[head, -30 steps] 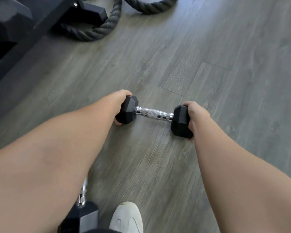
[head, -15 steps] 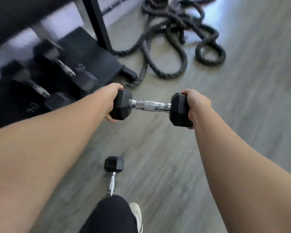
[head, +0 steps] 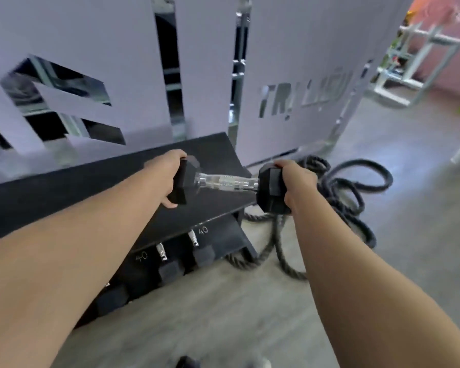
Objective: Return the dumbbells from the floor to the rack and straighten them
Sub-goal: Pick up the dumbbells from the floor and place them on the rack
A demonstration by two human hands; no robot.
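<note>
Since half a second ago, both arms have been lifting the black hex-headed dumbbell with the chrome knurled handle [head: 225,183] from above the floor boards up to the level of the black sloping metal rack [head: 64,192], and the view has been tilting up to take in the wall. The dumbbell is now hanging in the air over the right end of the rack's upper shelf, lying roughly level, its left head over the shelf and its right head past the shelf's edge, above the coiled black battle rope [head: 343,197] on the grey wood-look floor [head: 250,314].

The left hand [head: 168,176] is wrapping around the left head, thumb underneath; the right hand [head: 295,181] is clasping the right head from the outer side. Whether the dumbbell is touching the shelf is hard to tell, since motion blur is smearing the handle and the shelf edge.

On the lower shelf, other black dumbbells [head: 170,269] are sitting in a row, two of them marked "40"; the left forearm is covering most of that row. Behind the rack, a pale lilac wall panel [head: 303,49] is showing mirrored cut-out lettering too blurred to read fully. At the bottom edge a dark knee and a pale shoe are being cut off by the frame.
</note>
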